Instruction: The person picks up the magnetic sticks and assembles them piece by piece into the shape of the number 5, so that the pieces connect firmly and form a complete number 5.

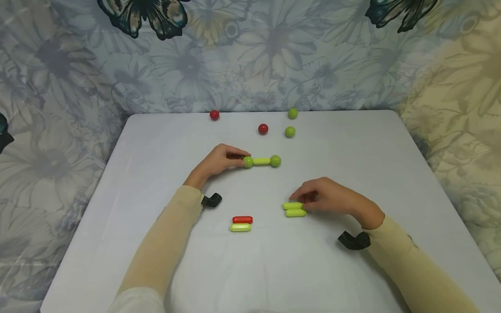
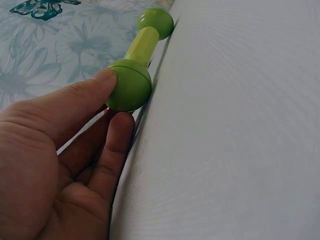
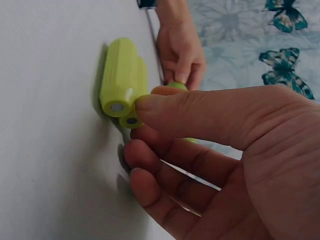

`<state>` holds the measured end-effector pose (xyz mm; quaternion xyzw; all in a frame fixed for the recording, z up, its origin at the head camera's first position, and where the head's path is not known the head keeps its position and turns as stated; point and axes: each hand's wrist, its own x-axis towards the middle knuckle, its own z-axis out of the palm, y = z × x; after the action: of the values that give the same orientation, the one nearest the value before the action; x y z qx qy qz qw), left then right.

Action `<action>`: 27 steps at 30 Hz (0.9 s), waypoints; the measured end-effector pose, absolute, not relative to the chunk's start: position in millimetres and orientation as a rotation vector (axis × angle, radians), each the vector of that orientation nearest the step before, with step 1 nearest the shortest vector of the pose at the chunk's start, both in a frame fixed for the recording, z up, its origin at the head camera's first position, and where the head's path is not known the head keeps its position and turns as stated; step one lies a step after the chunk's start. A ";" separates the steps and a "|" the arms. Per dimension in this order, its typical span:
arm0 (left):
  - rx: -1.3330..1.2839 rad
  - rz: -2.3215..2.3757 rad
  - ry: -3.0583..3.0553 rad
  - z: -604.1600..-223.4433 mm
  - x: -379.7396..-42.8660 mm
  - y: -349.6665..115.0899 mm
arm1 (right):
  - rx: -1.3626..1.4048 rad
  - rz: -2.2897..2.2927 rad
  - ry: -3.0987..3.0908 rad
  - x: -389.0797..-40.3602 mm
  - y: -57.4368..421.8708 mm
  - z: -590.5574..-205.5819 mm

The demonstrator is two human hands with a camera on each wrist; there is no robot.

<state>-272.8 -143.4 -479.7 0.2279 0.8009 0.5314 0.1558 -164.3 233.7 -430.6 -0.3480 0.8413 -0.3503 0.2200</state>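
In the head view, my left hand [image 1: 219, 161] pinches the left ball of a green dumbbell-shaped piece [image 1: 262, 161], a yellow-green rod between two green balls. The left wrist view shows my thumb and fingers on the near green ball [image 2: 131, 86]; the far ball touches the white surface. My right hand [image 1: 332, 198] pinches the right end of the farther of two yellow-green rods [image 1: 292, 205]. The nearer rod [image 1: 295, 213] lies alongside it. In the right wrist view, the nearer rod [image 3: 119, 80] has a grey metallic disc in its end.
A red rod [image 1: 242, 220] and another yellow-green rod [image 1: 240, 228] lie side by side near the middle of the white table [image 1: 156, 143]. Toward the back edge are two red balls [image 1: 263, 129] and two green balls [image 1: 290, 131]. Flower-patterned fabric [image 1: 266, 56] rises behind.
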 end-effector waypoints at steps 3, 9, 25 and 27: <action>0.644 1.519 2.305 -480.0 -272.3 -143.9 | -0.974 -0.927 2.351 -161.3 231.5 -432.4; 0.656 1.509 2.310 -480.1 -271.7 -144.0 | -0.915 -0.828 2.384 -157.6 227.4 -433.4; 0.658 1.528 2.301 -480.2 -272.4 -142.9 | -1.081 -0.692 2.349 -159.8 209.7 -423.7; 0.653 1.520 2.299 -480.0 -271.9 -142.6 | -1.079 -0.685 2.333 -160.3 207.8 -424.1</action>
<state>-271.9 -142.6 -480.0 0.2277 0.8020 0.5303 0.1540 -160.3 207.8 -424.1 -0.3940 0.8517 -0.2499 0.2386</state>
